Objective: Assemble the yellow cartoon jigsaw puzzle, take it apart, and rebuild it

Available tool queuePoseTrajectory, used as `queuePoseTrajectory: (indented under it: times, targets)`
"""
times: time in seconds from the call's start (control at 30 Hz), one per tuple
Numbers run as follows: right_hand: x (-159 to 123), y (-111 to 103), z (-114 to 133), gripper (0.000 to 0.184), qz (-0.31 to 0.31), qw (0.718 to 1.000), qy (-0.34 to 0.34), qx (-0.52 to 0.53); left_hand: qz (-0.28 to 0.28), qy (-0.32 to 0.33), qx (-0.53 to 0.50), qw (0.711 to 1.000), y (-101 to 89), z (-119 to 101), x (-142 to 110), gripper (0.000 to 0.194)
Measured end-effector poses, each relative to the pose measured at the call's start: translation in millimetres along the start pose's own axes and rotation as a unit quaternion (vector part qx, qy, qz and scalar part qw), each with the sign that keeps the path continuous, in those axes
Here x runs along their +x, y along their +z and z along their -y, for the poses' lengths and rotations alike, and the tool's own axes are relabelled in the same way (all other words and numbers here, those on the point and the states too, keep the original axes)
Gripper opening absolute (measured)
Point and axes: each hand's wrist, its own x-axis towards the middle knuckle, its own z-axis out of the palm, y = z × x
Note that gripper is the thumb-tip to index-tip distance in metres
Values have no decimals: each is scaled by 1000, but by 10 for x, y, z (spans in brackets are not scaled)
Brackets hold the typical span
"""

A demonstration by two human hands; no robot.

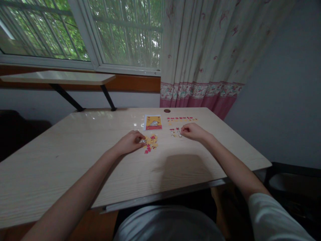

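My left hand (130, 142) is at the left edge of a loose pile of jigsaw puzzle pieces (151, 142), yellow, red and white. Its thumb and forefinger close around a white puzzle piece (143, 141) with dark marks. My right hand (192, 131) is pinched at the right end of a small group of white and red pieces (175, 133); whatever is between its fingertips is too small to make out. Beyond them, a row of red pieces (180, 117) lies above a row of yellow ones (183, 120). A picture card (153, 122) with a white animal on yellow and red lies between the hands, farther back.
The pale wooden table (112, 180) has a round cable hole (167, 110) near its back edge. A raised shelf (60, 77) on black legs stands at the back left. Behind are a barred window and a patterned curtain (200, 60). A dark chair (296, 180) is at the right.
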Motion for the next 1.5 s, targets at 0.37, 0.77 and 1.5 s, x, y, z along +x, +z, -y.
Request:
queuePoseTrajectory:
  times: [0.37, 0.77, 1.5]
  targets:
    - [50, 71, -101, 19, 49, 998, -1, -38, -3, -42, -61, 997, -28, -95, 3, 28]
    - [44, 55, -30, 16, 38, 999, -11, -37, -154, -196, -370, 895, 128, -263, 36, 23]
    - [-33, 451, 878, 18, -221, 930, -287, -64, -79, -205, -538, 814, 290, -645, 47, 23]
